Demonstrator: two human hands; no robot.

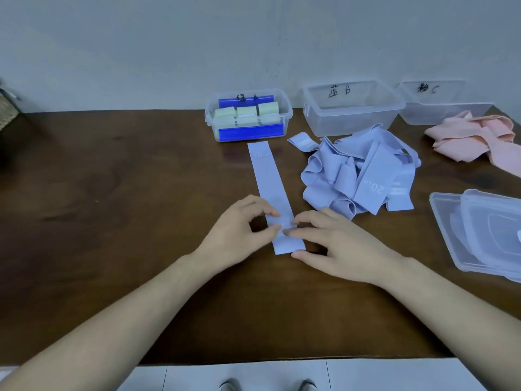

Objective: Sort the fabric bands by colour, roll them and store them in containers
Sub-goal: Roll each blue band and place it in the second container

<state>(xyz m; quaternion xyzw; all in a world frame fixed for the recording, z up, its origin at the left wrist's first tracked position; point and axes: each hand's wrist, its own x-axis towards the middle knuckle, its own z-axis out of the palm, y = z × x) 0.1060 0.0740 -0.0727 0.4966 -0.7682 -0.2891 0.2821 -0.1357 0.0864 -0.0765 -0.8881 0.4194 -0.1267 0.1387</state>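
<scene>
- The left hand (239,230) sits near centre on the brown table (112,193), thumb and forefinger pinching the left edge of the blue band (270,193) close to its near end.
- The blue band lies flat, running from just in front of the green box (248,117) back toward the person.
- The green box, far centre, holds pale green rolls (245,112) in a row between two blue clips (251,133).
- The right hand (335,244) has its fingers curled, the tips pressing the band's right edge, thumb lying on the table by the band's near corner.
- The blue pile (361,176), a loose heap of bands, lies right of the flat band, in front of box B (352,108).
- Box C (445,105) stands far right, the pink pile (476,136) touching its front.
- Clear lids (479,230) are stacked at the right edge.
</scene>
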